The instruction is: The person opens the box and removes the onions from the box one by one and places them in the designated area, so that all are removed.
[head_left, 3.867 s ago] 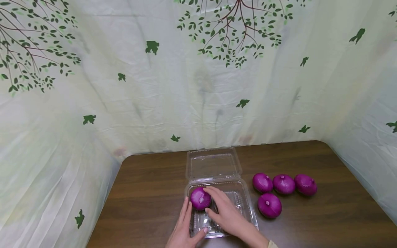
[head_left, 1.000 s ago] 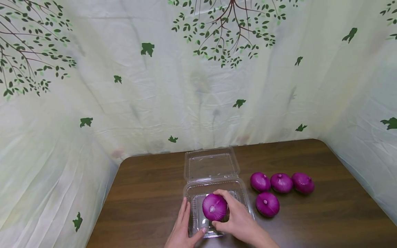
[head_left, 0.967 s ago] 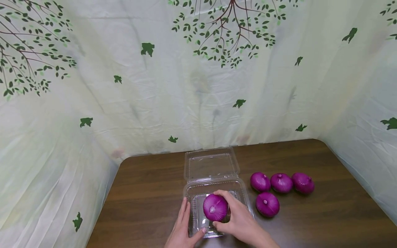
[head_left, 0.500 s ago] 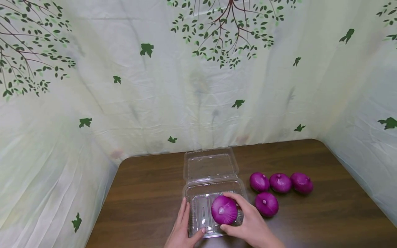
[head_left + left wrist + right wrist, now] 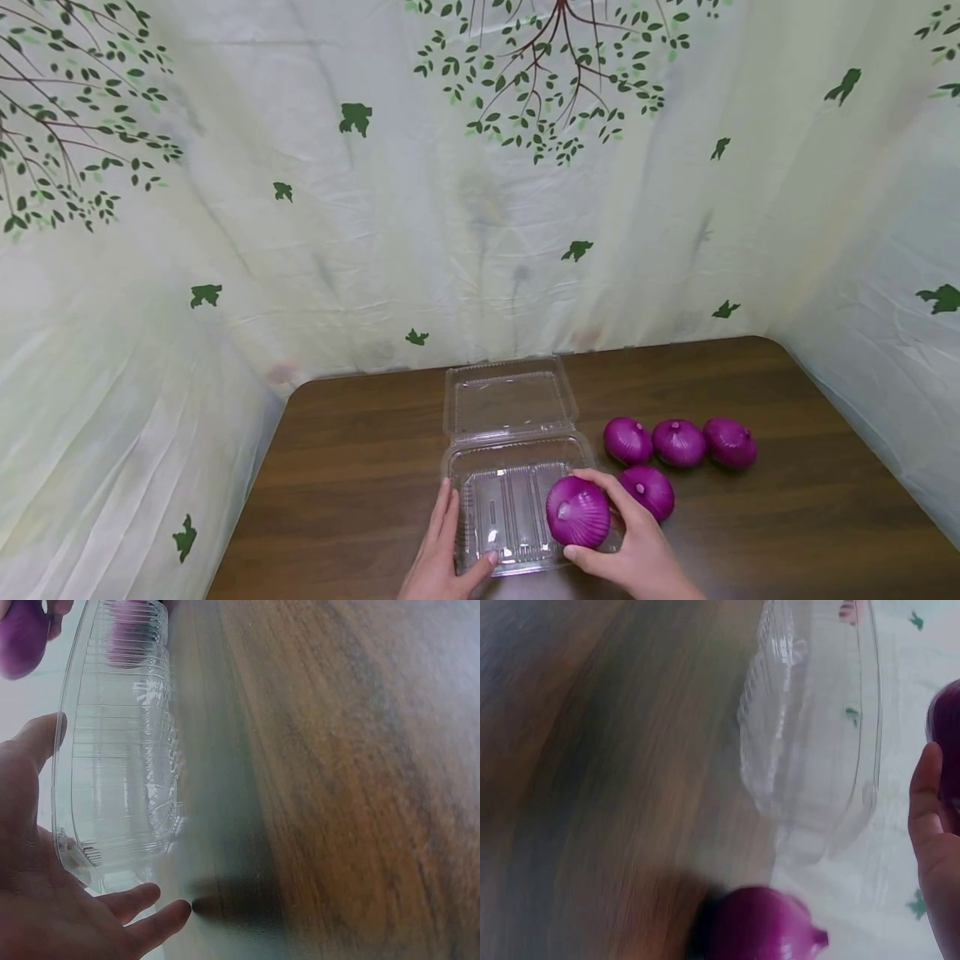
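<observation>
My right hand point(image 5: 628, 542) grips a purple onion point(image 5: 577, 512) by its right side, raised over the right edge of a clear plastic clamshell container point(image 5: 501, 500). In the right wrist view this held onion point(image 5: 948, 739) is cut off by the frame's edge, above the container's rim. My left hand point(image 5: 444, 550) rests with spread, fairly straight fingers along the container's left side, its thumb at the front rim. The left wrist view has the thumb by the rim and two fingertips point(image 5: 171, 919) near the tabletop. Nothing lies inside the container's tray.
The container's lid point(image 5: 513, 400) lies folded back behind the tray. Several other purple onions point(image 5: 678, 442) sit on the brown wooden table point(image 5: 360, 467) to the right; the nearest onion point(image 5: 651, 490) is partly behind my right hand. A leaf-printed curtain point(image 5: 480, 208) hangs behind the table.
My right hand has lifted the onion out of the container's left part and carried it rightward to the right edge. My left hand has stayed at the container's side.
</observation>
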The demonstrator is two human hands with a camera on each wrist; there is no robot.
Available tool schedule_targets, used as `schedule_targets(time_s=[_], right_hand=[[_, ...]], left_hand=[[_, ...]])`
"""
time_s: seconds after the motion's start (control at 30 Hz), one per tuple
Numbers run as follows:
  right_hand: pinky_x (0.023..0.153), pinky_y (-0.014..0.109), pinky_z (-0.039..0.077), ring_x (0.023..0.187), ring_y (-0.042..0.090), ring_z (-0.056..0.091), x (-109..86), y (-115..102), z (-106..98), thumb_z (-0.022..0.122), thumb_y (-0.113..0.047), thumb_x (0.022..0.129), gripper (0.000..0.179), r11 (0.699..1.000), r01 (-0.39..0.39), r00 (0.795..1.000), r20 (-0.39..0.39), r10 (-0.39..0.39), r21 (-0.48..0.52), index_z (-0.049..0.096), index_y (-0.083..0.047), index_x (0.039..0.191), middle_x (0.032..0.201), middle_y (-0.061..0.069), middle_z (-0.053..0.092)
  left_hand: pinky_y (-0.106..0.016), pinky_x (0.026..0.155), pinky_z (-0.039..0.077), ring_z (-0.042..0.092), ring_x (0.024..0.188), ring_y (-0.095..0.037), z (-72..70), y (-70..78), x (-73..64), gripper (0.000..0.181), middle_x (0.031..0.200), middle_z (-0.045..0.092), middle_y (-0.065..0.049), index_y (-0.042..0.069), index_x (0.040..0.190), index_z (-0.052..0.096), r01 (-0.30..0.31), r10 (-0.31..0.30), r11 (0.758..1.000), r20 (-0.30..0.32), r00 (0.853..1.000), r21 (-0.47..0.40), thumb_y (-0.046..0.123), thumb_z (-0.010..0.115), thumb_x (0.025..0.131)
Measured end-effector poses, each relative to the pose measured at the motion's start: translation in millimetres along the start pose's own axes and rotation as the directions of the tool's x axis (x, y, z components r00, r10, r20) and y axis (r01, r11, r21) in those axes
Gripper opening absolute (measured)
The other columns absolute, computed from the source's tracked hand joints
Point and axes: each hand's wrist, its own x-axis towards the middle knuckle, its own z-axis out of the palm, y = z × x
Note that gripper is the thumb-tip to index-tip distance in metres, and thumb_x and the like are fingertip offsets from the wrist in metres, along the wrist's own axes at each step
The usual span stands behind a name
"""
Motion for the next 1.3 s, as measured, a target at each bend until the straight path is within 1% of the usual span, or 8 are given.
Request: schedule_targets(time_s=[0.13, 0.33, 0.5, 0.9, 1.0, 1.1, 1.2, 1.3], right_hand=[[0.081, 0.033, 0.056, 0.103, 0.02, 0.065, -5.8, -0.4, -5.9, 0.089, -0.009, 0.071, 0.079, 0.993, -0.104, 0.994, -0.034, 0.106, 0.055, 0.05, -0.016, 0.138, 0.129, 0.007, 0.053], [0.083, 0.03, 0.055, 0.102, 0.018, 0.065, -12.8, 2.6, -15.8, 0.087, -0.001, 0.07, 0.08, 0.993, -0.083, 0.991, -0.097, 0.091, 0.088, 0.044, -0.011, 0.137, 0.127, 0.015, 0.054], [0.082, 0.026, 0.054, 0.1, 0.016, 0.064, -17.2, 3.7, -29.9, 0.085, 0.005, 0.069, 0.076, 0.996, -0.068, 0.985, -0.155, 0.078, 0.065, 0.045, -0.006, 0.133, 0.12, 0.01, 0.059], [0.075, 0.027, 0.057, 0.099, 0.011, 0.063, -26.9, 7.1, -65.7, 0.076, 0.021, 0.069, 0.075, 0.99, -0.076, 0.96, -0.259, 0.105, 0.121, 0.041, 0.002, 0.134, 0.12, 0.006, 0.05], [0.073, 0.028, 0.058, 0.097, 0.011, 0.063, -29.0, 7.9, -72.8, 0.076, 0.02, 0.07, 0.077, 0.991, -0.094, 0.958, -0.261, 0.115, 0.091, 0.041, 0.0, 0.135, 0.121, 0.005, 0.051], [0.07, 0.029, 0.058, 0.094, 0.01, 0.063, -31.7, 8.8, -81.3, 0.077, 0.012, 0.075, 0.074, 0.986, -0.167, 0.949, -0.268, 0.166, 0.018, 0.04, -0.005, 0.138, 0.12, 0.0, 0.051], [0.068, 0.03, 0.057, 0.092, 0.009, 0.061, -34.0, 12.7, -92.2, 0.073, 0.002, 0.085, 0.065, 0.969, -0.235, 0.938, -0.278, 0.206, -0.075, 0.041, -0.01, 0.139, 0.119, -0.004, 0.049], [0.069, 0.027, 0.054, 0.094, 0.007, 0.057, -35.3, 20.8, -103.4, 0.064, -0.004, 0.094, 0.053, 0.953, -0.245, 0.938, -0.291, 0.187, -0.178, 0.041, -0.01, 0.141, 0.12, -0.005, 0.047]], left_hand=[[-0.064, 0.101, 0.035, 0.026, 0.14, -0.044, 0.0, -0.4, 0.6, 0.102, 0.164, 0.007, -0.011, -0.005, 0.153, 0.024, 0.004, -0.004, 1.0, -0.001, 1.0, -0.002, 0.053, 0.072, 0.083], [-0.064, 0.101, 0.035, 0.026, 0.14, -0.044, -0.3, 0.9, 0.9, 0.102, 0.164, 0.007, -0.01, -0.005, 0.152, 0.024, 0.021, -0.021, 1.0, 0.007, 1.0, -0.002, 0.053, 0.072, 0.083], [-0.063, 0.102, 0.036, 0.026, 0.14, -0.043, -0.2, 1.7, 0.8, 0.102, 0.164, 0.007, -0.01, -0.005, 0.152, 0.025, 0.026, -0.026, 1.0, 0.007, 1.0, 0.002, 0.052, 0.073, 0.083], [-0.063, 0.101, 0.036, 0.027, 0.14, -0.043, 0.1, 2.1, 0.2, 0.102, 0.164, 0.008, -0.01, -0.004, 0.152, 0.026, 0.025, -0.025, 1.0, -0.002, 1.0, 0.003, 0.052, 0.073, 0.082], [-0.064, 0.1, 0.037, 0.027, 0.14, -0.043, 0.1, 2.0, 0.1, 0.102, 0.164, 0.008, -0.009, -0.004, 0.152, 0.026, 0.026, -0.026, 1.0, -0.003, 1.0, 0.005, 0.052, 0.073, 0.082], [-0.064, 0.1, 0.037, 0.028, 0.14, -0.043, 0.3, 1.8, 0.2, 0.102, 0.164, 0.008, -0.009, -0.004, 0.152, 0.026, 0.026, -0.026, 1.0, -0.005, 1.0, 0.01, 0.052, 0.073, 0.082], [-0.064, 0.099, 0.038, 0.028, 0.139, -0.043, 0.5, 1.9, 0.4, 0.102, 0.164, 0.008, -0.009, -0.004, 0.153, 0.026, 0.027, -0.026, 1.0, -0.005, 1.0, 0.011, 0.053, 0.073, 0.082], [-0.064, 0.099, 0.038, 0.028, 0.139, -0.044, 0.3, 2.6, 0.4, 0.102, 0.164, 0.008, -0.009, -0.003, 0.153, 0.025, 0.031, -0.031, 1.0, -0.002, 1.0, 0.004, 0.053, 0.073, 0.082]])
